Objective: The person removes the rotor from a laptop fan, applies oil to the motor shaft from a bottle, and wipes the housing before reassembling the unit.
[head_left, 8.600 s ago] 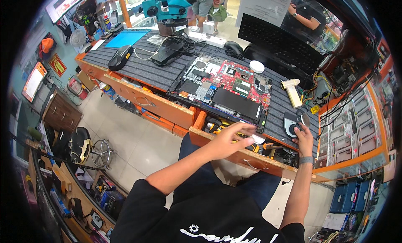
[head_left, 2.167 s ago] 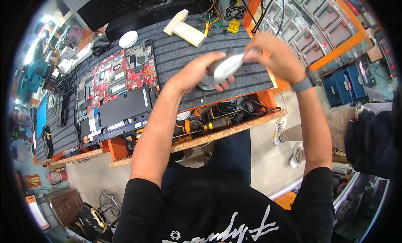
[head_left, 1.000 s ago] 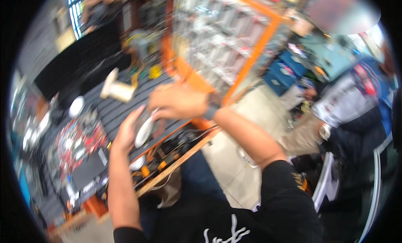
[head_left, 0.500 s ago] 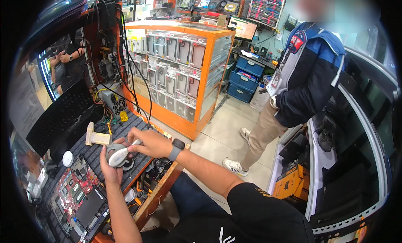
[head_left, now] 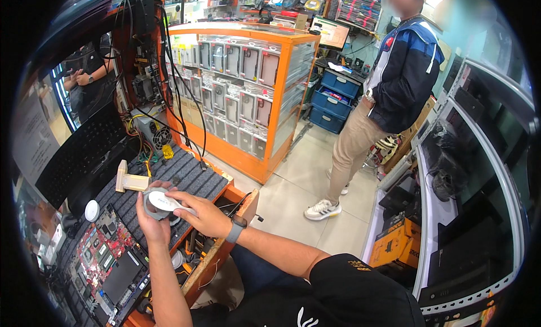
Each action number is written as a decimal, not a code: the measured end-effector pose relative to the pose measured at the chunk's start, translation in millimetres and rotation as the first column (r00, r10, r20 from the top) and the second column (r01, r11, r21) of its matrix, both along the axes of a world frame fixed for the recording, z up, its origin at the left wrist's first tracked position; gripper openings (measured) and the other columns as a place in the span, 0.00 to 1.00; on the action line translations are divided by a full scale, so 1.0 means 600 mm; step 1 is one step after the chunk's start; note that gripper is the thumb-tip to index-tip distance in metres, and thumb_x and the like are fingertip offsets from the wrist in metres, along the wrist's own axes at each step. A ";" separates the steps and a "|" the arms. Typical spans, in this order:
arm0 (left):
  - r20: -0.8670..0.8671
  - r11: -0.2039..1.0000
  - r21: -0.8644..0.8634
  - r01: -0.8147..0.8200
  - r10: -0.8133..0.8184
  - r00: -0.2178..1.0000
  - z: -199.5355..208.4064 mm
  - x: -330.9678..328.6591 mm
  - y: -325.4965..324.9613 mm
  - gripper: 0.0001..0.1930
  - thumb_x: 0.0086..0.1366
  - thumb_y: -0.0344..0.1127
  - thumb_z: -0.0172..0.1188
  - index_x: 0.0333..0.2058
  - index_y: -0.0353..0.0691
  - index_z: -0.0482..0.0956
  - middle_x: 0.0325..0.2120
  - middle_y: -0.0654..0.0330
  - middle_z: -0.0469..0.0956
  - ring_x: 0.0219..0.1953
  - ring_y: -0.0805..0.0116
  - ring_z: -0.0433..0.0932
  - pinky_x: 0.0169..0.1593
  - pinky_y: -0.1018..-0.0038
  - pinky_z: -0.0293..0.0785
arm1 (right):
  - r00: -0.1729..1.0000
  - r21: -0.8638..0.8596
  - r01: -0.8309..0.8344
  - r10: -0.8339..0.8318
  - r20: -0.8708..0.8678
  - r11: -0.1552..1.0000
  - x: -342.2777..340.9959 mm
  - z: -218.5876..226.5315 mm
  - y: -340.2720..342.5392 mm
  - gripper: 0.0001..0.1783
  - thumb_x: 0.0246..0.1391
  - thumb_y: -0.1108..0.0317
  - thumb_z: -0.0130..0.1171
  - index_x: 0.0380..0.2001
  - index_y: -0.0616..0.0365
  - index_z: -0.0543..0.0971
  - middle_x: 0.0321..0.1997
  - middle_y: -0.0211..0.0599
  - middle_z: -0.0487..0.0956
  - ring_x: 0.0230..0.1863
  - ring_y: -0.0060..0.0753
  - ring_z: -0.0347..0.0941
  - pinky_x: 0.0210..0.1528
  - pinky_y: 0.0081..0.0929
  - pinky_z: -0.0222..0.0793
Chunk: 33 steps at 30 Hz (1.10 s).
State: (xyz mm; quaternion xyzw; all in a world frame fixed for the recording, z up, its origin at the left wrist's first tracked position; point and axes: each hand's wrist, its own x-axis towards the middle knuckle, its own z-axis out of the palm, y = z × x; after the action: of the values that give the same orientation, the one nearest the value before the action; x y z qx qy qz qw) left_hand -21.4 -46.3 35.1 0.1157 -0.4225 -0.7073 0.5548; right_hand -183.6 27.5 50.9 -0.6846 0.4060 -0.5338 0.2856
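My left hand (head_left: pixel 153 226) is cupped around a grey round thing, perhaps a container or a ring (head_left: pixel 147 205); its exact kind does not show. Lying over it is a white oval-headed tool with a short handle (head_left: pixel 163 201). My right hand (head_left: pixel 204 215), with a grey-strapped watch at the wrist, grips that handle from the right. Just beyond my hands, a pale T-shaped block (head_left: pixel 134 182) rests on the dark ribbed mat (head_left: pixel 186 172). An opened laptop with a red circuit board (head_left: pixel 107 248) lies left of my left forearm.
A pulled-out wooden drawer (head_left: pixel 217 265) holding tools and cables sits under my wrists. Black cables hang beside a power supply (head_left: pixel 151 134). An orange-framed glass case (head_left: pixel 282 101) stands beyond the bench. Another person (head_left: pixel 389 84) stands at right, near shelving (head_left: pixel 434 214).
The white tool's head has turned to face up, its handle now pointing lower right. My right hand has shifted down and right. The person at right has moved farther back, and my view has shifted slightly.
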 end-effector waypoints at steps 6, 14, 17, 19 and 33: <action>-0.064 1.000 -0.018 0.004 -0.005 0.998 -0.022 -0.012 0.004 0.30 0.76 0.53 0.33 0.59 0.33 0.69 0.49 0.50 0.77 0.54 0.57 0.75 0.62 0.63 0.68 | 0.997 -0.067 -0.012 0.017 0.069 0.998 0.048 -0.027 -0.009 0.26 0.65 0.66 0.54 0.65 0.55 0.68 0.54 0.56 0.78 0.55 0.55 0.77 0.55 0.39 0.71; -0.014 0.955 0.144 -0.261 0.265 0.964 -0.008 -0.011 -0.001 0.31 0.75 0.53 0.31 0.59 0.33 0.70 0.46 0.51 0.78 0.49 0.60 0.77 0.55 0.65 0.73 | 0.998 -0.099 0.050 -0.046 0.043 0.994 0.051 -0.032 -0.024 0.23 0.64 0.67 0.54 0.62 0.56 0.70 0.55 0.56 0.78 0.54 0.58 0.76 0.55 0.42 0.71; -0.060 0.994 -0.008 -0.108 0.107 0.992 -0.019 0.003 -0.005 0.31 0.75 0.53 0.33 0.58 0.33 0.70 0.48 0.48 0.77 0.51 0.59 0.77 0.60 0.63 0.69 | 0.999 -0.147 0.033 -0.031 0.021 0.989 0.066 -0.043 -0.024 0.23 0.65 0.66 0.54 0.62 0.57 0.71 0.55 0.55 0.78 0.54 0.56 0.77 0.54 0.40 0.72; -0.085 0.992 -0.053 -0.115 0.110 0.990 -0.015 0.014 -0.004 0.30 0.75 0.54 0.34 0.58 0.33 0.70 0.49 0.47 0.78 0.52 0.58 0.76 0.58 0.62 0.71 | 0.999 0.003 -0.018 0.018 -0.042 1.000 0.060 -0.020 -0.004 0.22 0.66 0.65 0.54 0.61 0.57 0.72 0.53 0.56 0.79 0.54 0.55 0.78 0.53 0.40 0.73; -0.175 0.933 0.305 -0.194 0.255 0.951 -0.008 0.020 -0.011 0.30 0.73 0.55 0.36 0.52 0.33 0.73 0.45 0.45 0.79 0.48 0.49 0.79 0.53 0.60 0.76 | 0.890 -0.179 0.074 -0.146 -0.431 0.981 0.060 -0.055 -0.020 0.23 0.64 0.65 0.54 0.62 0.48 0.73 0.45 0.45 0.81 0.37 0.53 0.80 0.37 0.44 0.77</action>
State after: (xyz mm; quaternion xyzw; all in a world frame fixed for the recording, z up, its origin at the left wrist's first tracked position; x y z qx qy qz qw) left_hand -9.4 -52.7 30.1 0.1660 -0.2393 -0.7004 0.6516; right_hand -147.6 15.7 17.9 -0.7842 0.4548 -0.4100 0.1002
